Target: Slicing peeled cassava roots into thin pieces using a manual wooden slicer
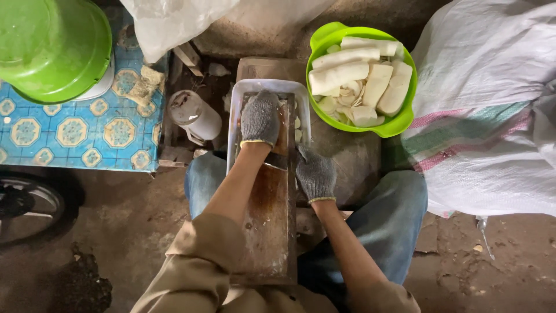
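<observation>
A long wooden slicer board (269, 226) with a metal blade across it runs between my knees into a white plastic tray (234, 124). My left hand (260, 119), in a grey knit glove, is cupped palm-down on the board's far end over the tray; whatever lies under it is hidden. My right hand (315, 174), also gloved, grips the board's right edge beside the blade. A few thin white slices (297, 128) lie in the tray. At the upper right, a lime green bowl (399, 123) holds peeled white root pieces (339, 76) and some slices.
Large white woven sacks (492, 116) crowd the right side. An upturned green tub (52, 46) sits on a blue patterned tile surface (75, 133) at the left. A white cylindrical jug (197, 116) lies beside the tray. A wheel (26, 203) shows at the far left.
</observation>
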